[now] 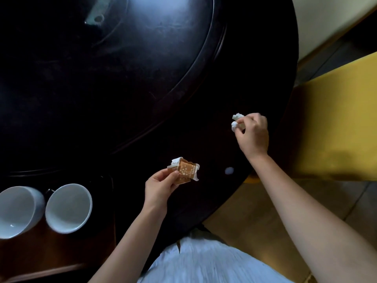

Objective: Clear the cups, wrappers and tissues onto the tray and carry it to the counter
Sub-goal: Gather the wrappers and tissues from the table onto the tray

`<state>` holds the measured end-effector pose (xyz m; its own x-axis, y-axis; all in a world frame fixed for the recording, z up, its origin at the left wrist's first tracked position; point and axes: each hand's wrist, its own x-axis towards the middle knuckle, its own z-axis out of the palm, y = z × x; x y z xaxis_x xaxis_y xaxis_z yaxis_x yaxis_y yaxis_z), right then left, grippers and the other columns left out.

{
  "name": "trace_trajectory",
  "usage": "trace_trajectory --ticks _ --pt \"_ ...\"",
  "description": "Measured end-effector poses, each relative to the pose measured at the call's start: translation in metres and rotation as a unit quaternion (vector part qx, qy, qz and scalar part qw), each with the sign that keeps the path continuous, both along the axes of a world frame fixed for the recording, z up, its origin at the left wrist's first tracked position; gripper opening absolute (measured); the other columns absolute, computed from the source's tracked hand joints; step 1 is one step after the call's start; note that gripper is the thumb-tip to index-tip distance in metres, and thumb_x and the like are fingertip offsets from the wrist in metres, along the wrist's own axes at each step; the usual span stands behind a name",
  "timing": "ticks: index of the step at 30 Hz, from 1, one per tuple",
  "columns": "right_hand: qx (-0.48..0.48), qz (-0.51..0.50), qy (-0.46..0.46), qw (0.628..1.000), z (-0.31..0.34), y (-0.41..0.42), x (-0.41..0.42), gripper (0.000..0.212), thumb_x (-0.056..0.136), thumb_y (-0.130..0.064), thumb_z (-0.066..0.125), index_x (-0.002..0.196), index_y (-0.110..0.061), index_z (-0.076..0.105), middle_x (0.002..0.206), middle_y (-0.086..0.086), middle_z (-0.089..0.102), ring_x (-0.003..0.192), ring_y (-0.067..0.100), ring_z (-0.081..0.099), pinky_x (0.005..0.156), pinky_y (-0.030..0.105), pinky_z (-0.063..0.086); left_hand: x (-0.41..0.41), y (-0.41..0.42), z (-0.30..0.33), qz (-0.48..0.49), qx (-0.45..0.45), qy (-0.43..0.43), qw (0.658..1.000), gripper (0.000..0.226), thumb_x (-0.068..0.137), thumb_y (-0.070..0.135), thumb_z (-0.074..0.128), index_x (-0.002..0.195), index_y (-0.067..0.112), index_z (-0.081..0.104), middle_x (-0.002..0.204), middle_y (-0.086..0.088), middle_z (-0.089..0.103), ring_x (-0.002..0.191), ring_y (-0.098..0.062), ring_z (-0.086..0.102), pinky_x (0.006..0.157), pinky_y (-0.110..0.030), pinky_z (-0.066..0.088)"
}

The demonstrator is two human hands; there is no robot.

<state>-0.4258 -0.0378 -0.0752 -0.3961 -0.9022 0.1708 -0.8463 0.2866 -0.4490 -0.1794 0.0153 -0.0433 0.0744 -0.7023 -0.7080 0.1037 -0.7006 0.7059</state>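
My left hand [161,185] pinches an orange-brown snack wrapper [184,171] with white torn edges, held just above the dark round table [204,88]. Farther right, my right hand [253,133] is closed around a crumpled white tissue [236,120] near the table's right edge. Two white cups [68,208] [17,211] stand side by side on a brown wooden tray [51,254] at the lower left. A small white scrap [229,170] lies on the table between my hands.
A raised round turntable [102,68] fills the middle of the table. A yellow chair seat [334,129] stands right of the table, over a tiled floor [255,217]. My light-coloured clothing [204,264] shows at the bottom.
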Motion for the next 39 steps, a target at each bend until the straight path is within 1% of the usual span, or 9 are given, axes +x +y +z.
trace_trajectory --ticks 4,6,12,20,25,28,30,34,39 --pt "0.068 0.006 -0.033 0.997 -0.005 -0.008 -0.005 0.018 0.081 -0.01 0.066 0.097 -0.001 0.067 0.121 0.024 0.051 0.119 0.037 0.043 0.089 0.041 0.047 0.0 -0.003 0.002 0.007 -0.002 0.003 1.0 0.011 0.083 0.007 0.06 0.086 0.013 0.069 0.089 -0.007 0.073 0.084 -0.015 0.071 0.069 -0.02 0.053" --pt "0.094 0.027 -0.04 0.994 -0.008 -0.012 -0.003 0.018 0.084 -0.011 0.064 0.098 0.0 0.066 0.119 0.021 0.056 0.116 0.035 0.047 0.09 0.039 0.046 0.001 -0.004 0.004 0.009 -0.006 0.004 1.0 0.011 0.083 0.007 0.06 0.086 0.013 0.069 0.088 -0.006 0.073 0.083 -0.014 0.071 0.068 -0.019 0.054" --pt "0.054 0.083 0.009 0.995 -0.007 -0.005 0.007 0.017 0.083 -0.003 0.062 0.099 -0.001 0.066 0.099 0.014 0.07 0.097 0.031 0.06 0.079 0.037 0.051 0.01 -0.002 0.012 0.022 -0.014 0.0 1.0 0.011 0.084 0.007 0.06 0.087 0.013 0.068 0.089 -0.006 0.073 0.08 -0.011 0.071 0.068 -0.018 0.055" --pt "0.019 0.169 -0.051 0.984 0.013 0.046 0.082 0.024 0.08 -0.005 0.067 0.104 -0.007 0.067 0.106 0.007 0.07 0.103 0.02 0.062 0.089 0.02 0.042 0.041 0.016 0.036 -0.008 -0.042 -0.002 0.999 0.012 0.083 0.008 0.062 0.091 0.01 0.07 0.09 -0.01 0.074 0.086 -0.017 0.071 0.075 -0.025 0.054" --pt "0.024 0.197 -0.113 0.974 0.023 0.094 0.149 0.023 0.074 -0.002 0.072 0.096 -0.007 0.068 0.101 0.007 0.071 0.098 0.021 0.064 0.088 0.025 0.046 0.091 0.043 0.048 0.002 -0.059 0.005 0.998 0.012 0.081 0.004 0.062 0.089 0.007 0.071 0.085 -0.01 0.075 0.082 -0.02 0.071 0.073 -0.026 0.056" --pt "0.012 0.22 -0.137 0.966 0.031 0.115 0.191 0.024 0.072 -0.001 0.073 0.095 -0.007 0.069 0.1 0.006 0.071 0.096 0.018 0.063 0.091 0.017 0.042 0.129 0.062 0.052 0.026 -0.059 0.026 0.998 0.013 0.082 -0.001 0.06 0.086 0.006 0.07 0.078 -0.007 0.075 0.076 -0.018 0.071 0.065 -0.021 0.056" --pt "0.011 0.248 -0.134 0.959 0.034 0.128 0.218 0.027 0.072 -0.001 0.074 0.097 -0.007 0.068 0.102 0.007 0.071 0.098 0.018 0.063 0.093 0.014 0.037 0.157 0.075 0.053 0.028 -0.064 0.028 0.997 0.014 0.082 -0.002 0.058 0.086 0.006 0.069 0.076 -0.006 0.075 0.073 -0.016 0.071 0.063 -0.021 0.056" --pt "0.026 0.3 -0.112 0.947 0.032 0.153 0.269 0.034 0.072 -0.004 0.074 0.105 -0.011 0.067 0.106 0.005 0.07 0.102 0.017 0.062 0.094 0.017 0.042 0.221 0.099 0.049 0.034 -0.059 0.002 0.998 0.014 0.083 -0.002 0.057 0.085 0.007 0.069 0.074 -0.004 0.075 0.072 -0.015 0.07 0.062 -0.02 0.056" --pt "0.052 0.296 -0.081 0.95 0.019 0.176 0.33 0.031 0.074 -0.008 0.074 0.104 -0.012 0.068 0.106 0.004 0.07 0.102 0.017 0.062 0.09 0.02 0.048 0.301 0.109 0.028 0.015 -0.031 -0.06 0.998 0.013 0.083 0.004 0.061 0.092 0.007 0.069 0.087 -0.013 0.074 0.082 -0.025 0.071 0.076 -0.036 0.055"
